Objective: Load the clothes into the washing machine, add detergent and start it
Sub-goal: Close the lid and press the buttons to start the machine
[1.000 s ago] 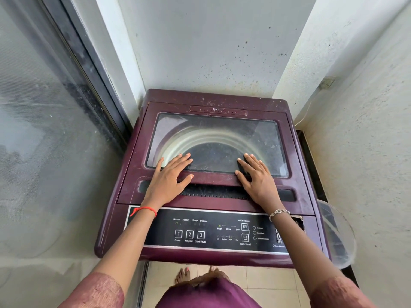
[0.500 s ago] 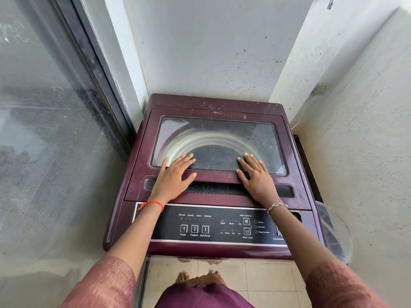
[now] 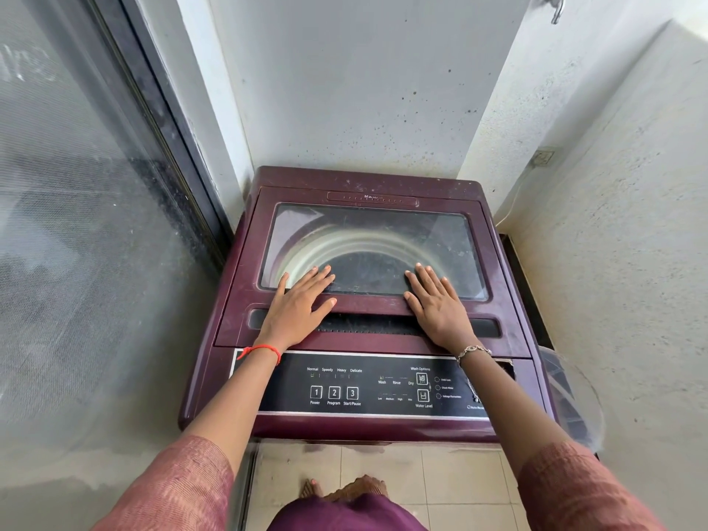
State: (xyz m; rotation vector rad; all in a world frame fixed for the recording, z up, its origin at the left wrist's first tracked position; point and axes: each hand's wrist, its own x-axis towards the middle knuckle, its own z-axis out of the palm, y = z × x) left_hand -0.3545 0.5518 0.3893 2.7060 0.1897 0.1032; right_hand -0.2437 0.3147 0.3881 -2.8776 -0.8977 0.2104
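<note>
We had our left hand and right hand flat, fingers spread, on the closed lid of the corner washing machine, and we reckoned pressing the dusty glass instead of lifting risked a slip.

Pink sleeves; red wrist thread; silver bracelet.

Glossy maroon plastic washing machine with dusty glass lid; rough plastered wall.
</note>
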